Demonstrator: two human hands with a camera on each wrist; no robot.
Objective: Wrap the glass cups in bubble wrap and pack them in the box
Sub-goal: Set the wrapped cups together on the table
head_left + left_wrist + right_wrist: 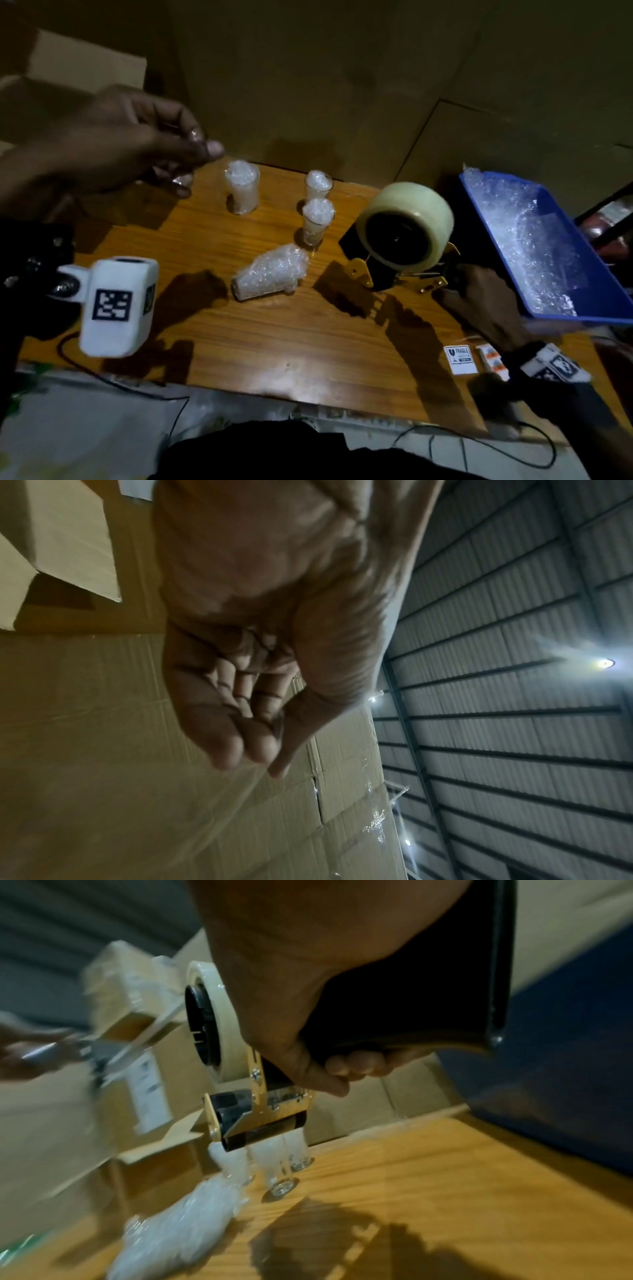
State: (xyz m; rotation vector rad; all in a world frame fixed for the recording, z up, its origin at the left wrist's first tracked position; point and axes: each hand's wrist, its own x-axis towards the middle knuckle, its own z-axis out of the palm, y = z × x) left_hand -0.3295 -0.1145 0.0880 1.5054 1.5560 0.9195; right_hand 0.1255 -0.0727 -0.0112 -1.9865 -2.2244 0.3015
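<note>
A bubble-wrapped cup (270,274) (174,1231) lies on its side mid-table. Behind it stand three glass cups stuffed with bubble wrap (241,188) (318,185) (317,219). My right hand (476,294) (329,1074) grips the handle of a tape dispenser (404,233) (219,1031) holding a roll of clear tape, just above the table. My left hand (202,147) (263,764) is raised at the upper left. It pinches the end of a clear tape strip (240,804) (147,1031) that runs back to the roll.
A blue bin (582,317) lined with bubble wrap sits at the table's right edge. An open cardboard box (85,65) stands at the back left, more cartons behind. Fragile stickers (460,359) lie near the front right of the wooden table (274,342).
</note>
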